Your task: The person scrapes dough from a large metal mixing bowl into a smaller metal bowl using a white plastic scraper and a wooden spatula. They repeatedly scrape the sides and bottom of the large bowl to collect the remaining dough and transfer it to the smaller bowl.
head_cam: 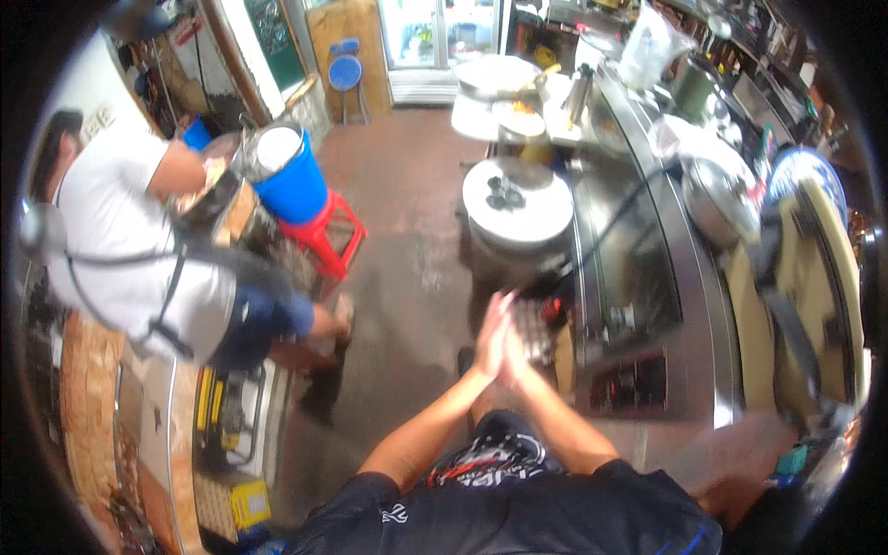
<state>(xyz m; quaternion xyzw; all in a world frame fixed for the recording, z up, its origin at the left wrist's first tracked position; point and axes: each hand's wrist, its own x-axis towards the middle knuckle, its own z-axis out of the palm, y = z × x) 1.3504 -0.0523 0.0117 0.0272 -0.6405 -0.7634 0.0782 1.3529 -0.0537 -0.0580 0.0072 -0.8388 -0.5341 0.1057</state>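
Observation:
In front of my body, my left hand (491,340) and my right hand (513,352) are pressed palm against palm. Their fingers stretch forward, flat and slightly blurred, and I see nothing held between them. Beyond the fingertips a round white plate or lid (541,218) bears several small dark pieces (505,194). It seems to rest on a rounded vessel, whose lower part is in shadow. To the right of my hands runs a dark, shiny counter or cooktop (624,257), with a black hose or cable (610,218) arching over it.
At left a person in a white shirt (125,201) works at a counter. Near them a blue bucket (291,180) stands on a red stool (322,232). Ahead are a large white pan (496,73) and a plate of food (519,119). A metal pot (718,198) stands at right.

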